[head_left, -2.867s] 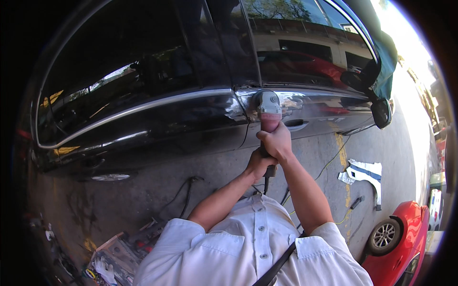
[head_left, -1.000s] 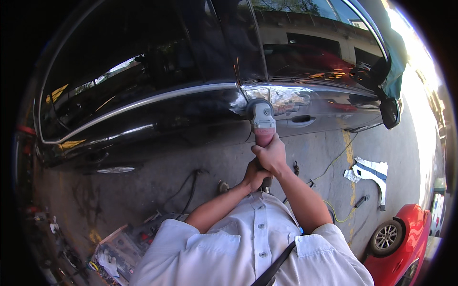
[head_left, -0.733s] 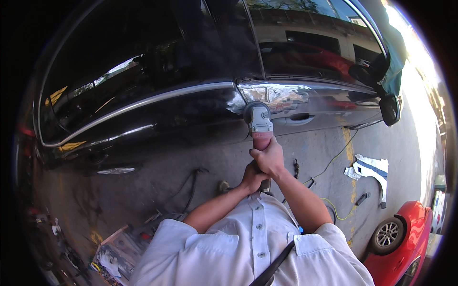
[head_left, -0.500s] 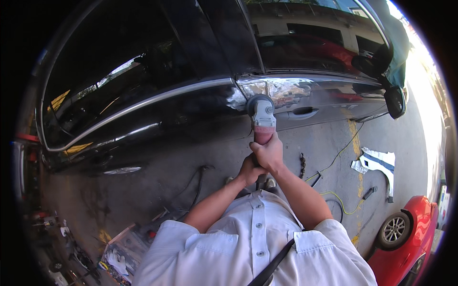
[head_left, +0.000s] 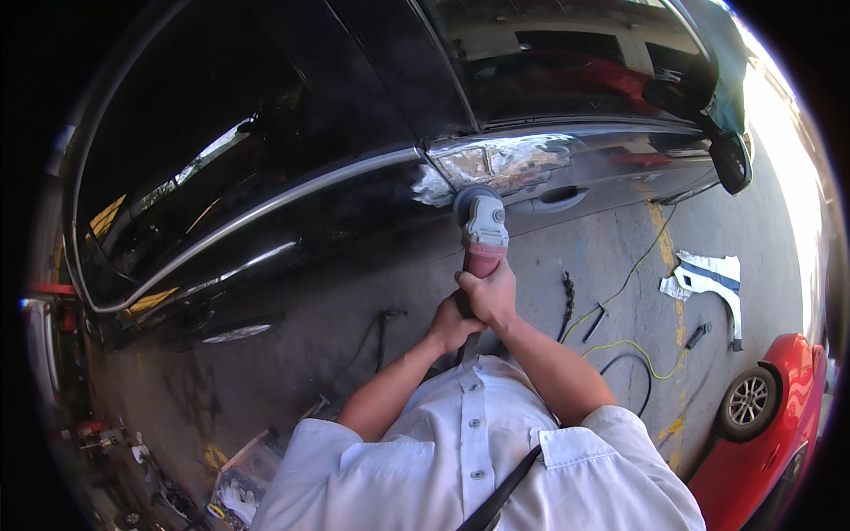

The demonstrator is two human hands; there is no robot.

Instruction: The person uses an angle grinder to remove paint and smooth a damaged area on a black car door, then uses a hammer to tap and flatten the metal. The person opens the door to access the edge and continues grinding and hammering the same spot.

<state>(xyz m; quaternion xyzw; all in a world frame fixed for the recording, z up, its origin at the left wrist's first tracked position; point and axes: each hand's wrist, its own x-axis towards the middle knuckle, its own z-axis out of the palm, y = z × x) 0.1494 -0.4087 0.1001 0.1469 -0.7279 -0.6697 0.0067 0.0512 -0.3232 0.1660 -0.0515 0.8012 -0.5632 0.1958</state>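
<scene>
Both my hands grip an angle grinder (head_left: 486, 232) with a grey head and a red body. My right hand (head_left: 492, 292) wraps round its body just behind the head. Lower down, my left hand (head_left: 453, 326) is closed round the rear part of the grinder. The round disc (head_left: 471, 203) sits against the side of a black car (head_left: 336, 212), at the lower edge of a bare, silvery sanded patch (head_left: 496, 164). To the right of the disc is the car's door handle (head_left: 558, 200). My palms hide much of the grinder's rear end.
A white fender panel (head_left: 708, 281) lies on the floor at right, near a yellow-green cable (head_left: 651, 361) and a dark tool (head_left: 699, 334). A red car (head_left: 761, 442) stands at lower right. A box of items (head_left: 243, 478) is at lower left; a side mirror (head_left: 730, 164) juts out at far right.
The view has shifted a little. The grinder has slid slightly left and down relative to the sanded patch. Both hands keep their hold on it.
</scene>
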